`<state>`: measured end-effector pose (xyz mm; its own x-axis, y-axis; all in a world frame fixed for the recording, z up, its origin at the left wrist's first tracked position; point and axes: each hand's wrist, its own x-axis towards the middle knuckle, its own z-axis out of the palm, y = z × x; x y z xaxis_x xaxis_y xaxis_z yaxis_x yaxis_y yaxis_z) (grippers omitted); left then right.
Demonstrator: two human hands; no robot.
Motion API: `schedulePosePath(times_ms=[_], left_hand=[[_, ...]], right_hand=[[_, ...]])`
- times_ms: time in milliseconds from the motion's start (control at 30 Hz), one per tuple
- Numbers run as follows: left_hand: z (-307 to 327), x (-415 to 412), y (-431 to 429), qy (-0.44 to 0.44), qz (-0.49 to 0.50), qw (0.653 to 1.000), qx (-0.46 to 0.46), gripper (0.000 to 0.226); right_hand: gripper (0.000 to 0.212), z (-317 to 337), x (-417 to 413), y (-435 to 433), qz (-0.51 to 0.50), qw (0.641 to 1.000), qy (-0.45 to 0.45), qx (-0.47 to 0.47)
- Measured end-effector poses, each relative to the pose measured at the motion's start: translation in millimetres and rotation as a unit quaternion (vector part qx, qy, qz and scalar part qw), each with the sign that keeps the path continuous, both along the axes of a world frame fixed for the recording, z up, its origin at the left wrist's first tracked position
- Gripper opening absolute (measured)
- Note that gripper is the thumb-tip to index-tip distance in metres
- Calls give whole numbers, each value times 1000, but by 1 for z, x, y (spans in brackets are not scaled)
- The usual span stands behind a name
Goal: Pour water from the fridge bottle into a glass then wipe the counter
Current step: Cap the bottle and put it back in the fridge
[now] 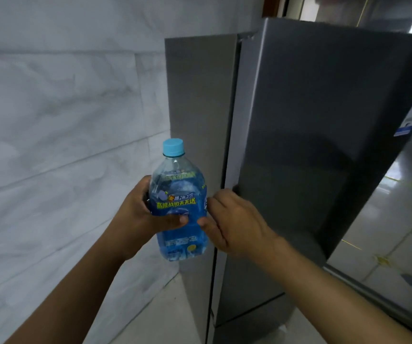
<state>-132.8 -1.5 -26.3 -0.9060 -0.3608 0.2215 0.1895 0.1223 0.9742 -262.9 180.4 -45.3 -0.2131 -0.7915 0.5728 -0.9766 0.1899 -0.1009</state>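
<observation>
While the left hand wraps fingers and thumb round the clear plastic bottle with blue label and pale blue cap, upright before the tall grey metal fridge, the right hand reaches the door edge; whether it grips is unclear.

Left grip and right grip: bare hands. Left forearm and right forearm: bare to the near frame edge.
</observation>
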Motion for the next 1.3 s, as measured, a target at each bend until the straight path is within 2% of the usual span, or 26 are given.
schedulePosePath(times_ms=[100, 167, 233, 300, 467, 567, 700, 833, 933, 1100, 1200, 1300], left_hand=[[2, 2, -9, -2, 11, 1000, -11, 90], [-3, 4, -15, -9, 25, 1000, -16, 85], [-8, 5, -18, -21, 36, 999, -8, 82], [-11, 7, -20, -29, 38, 999, -3, 81], [-14, 8, -20, -29, 18, 999, 8, 82], [-15, 5, -16, -33, 3, 999, 17, 82], [-14, 1, -11, -22, -7, 1000, 16, 83], [-11, 2, -6, -14, -20, 1000, 16, 82], [-8, 5, -1, -7, -31, 999, 17, 80], [-5, 9, -2, 12, -44, 999, 22, 82], [0, 4, 6, 27, -62, 998, 18, 83], [4, -8, 21, 35, -100, 994, 20, 84]], right_hand=[[59, 20, -13, -6, 3, 983, 165, 76], [66, 39, -21, -6, -44, 951, 274, 133], [61, 52, -25, -5, -94, 886, 382, 246], [51, 55, -24, -5, -129, 825, 446, 323], [52, 53, -13, -13, -194, 780, 472, 362], [50, 54, -10, -27, -203, 753, 497, 382], [48, 61, -5, -39, -213, 731, 483, 433], [46, 60, 0, -33, -218, 733, 485, 424], [43, 59, 6, -23, -213, 766, 461, 394], [38, 42, 23, 41, -216, 843, 412, 270], [42, 37, 38, 76, -258, 854, 398, 212], [35, 31, 52, 110, -313, 859, 384, 126]])
